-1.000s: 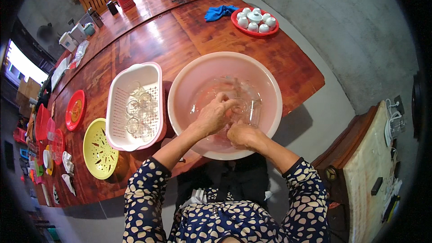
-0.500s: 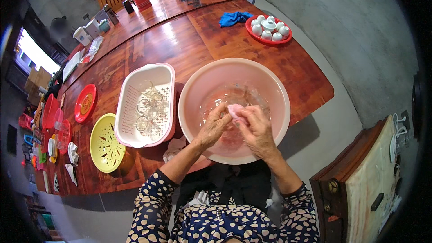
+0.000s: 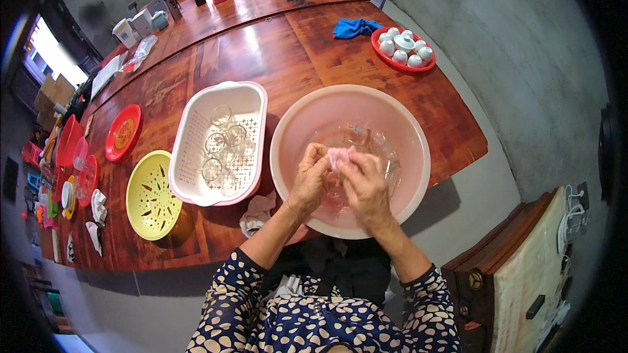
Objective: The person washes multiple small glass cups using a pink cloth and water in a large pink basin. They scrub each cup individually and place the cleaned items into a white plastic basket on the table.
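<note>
A large pale pink basin (image 3: 282, 150) stands at the table's near edge with clear glassware (image 3: 390, 165) lying in it. Over the basin, a small pink cloth (image 3: 340, 156) is bunched between my hands. My left hand (image 3: 309, 180) is closed at the cloth's left side, fingertips pinching it. From the right, my right hand (image 3: 367, 189) presses the cloth with bent fingers. Whether a glass is wrapped inside the cloth is hidden. Left of the basin, a white and pink draining basket (image 3: 186, 124) holds several small clear glasses (image 3: 214, 143).
A yellow colander (image 3: 147, 199) and a red plate (image 3: 135, 114) stand left of the basket. A crumpled cloth (image 3: 258, 212) lies between basket and basin. At the far right are a red tray (image 3: 418, 67) of white cups and a blue cloth (image 3: 353, 28). A wooden cabinet (image 3: 484, 258) stands at right.
My head view has shifted, so the table's things sit slightly differently. Both hands remain over the basin on the pink cloth; the fingers have turned a little around it.
</note>
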Tool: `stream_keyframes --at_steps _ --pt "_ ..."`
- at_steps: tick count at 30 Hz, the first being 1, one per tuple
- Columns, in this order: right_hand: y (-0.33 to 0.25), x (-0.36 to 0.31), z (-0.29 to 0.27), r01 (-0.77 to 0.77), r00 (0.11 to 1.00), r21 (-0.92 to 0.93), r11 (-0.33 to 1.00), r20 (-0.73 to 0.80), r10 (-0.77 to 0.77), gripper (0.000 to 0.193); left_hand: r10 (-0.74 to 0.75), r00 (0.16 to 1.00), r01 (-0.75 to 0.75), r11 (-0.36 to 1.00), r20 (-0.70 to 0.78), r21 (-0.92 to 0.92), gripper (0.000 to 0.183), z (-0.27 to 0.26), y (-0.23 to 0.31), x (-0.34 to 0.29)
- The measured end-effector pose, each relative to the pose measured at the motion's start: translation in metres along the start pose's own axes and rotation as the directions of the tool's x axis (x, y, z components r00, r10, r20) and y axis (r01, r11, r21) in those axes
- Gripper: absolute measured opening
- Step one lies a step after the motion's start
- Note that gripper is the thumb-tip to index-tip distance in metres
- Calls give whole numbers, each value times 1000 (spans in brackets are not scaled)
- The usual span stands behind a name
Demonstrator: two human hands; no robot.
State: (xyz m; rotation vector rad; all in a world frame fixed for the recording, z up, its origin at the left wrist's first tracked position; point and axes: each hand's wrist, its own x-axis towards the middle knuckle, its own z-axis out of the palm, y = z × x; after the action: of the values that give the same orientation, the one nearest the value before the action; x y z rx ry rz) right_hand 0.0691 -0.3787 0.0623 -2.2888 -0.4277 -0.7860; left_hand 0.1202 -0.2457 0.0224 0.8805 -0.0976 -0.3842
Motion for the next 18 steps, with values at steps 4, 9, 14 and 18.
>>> stream_keyframes --at_steps 4,9,14,18 --pt "-1 -9 3 -5 999 -13 1000 -45 4 31 -2 1000 3 995 13 -95 4 -7 1 -1" --pt "30 7 -1 -513 841 515 687 144 521 22 -57 998 54 989 -17 -139 6 15 16 -9" --pt "2 -7 6 -274 952 287 918 -53 300 20 -69 989 61 996 -129 -62 11 1 8 -4" --pt "-5 -12 10 -164 981 268 949 -61 186 21 43 999 -43 997 3 -61 27 -1 5 -6"
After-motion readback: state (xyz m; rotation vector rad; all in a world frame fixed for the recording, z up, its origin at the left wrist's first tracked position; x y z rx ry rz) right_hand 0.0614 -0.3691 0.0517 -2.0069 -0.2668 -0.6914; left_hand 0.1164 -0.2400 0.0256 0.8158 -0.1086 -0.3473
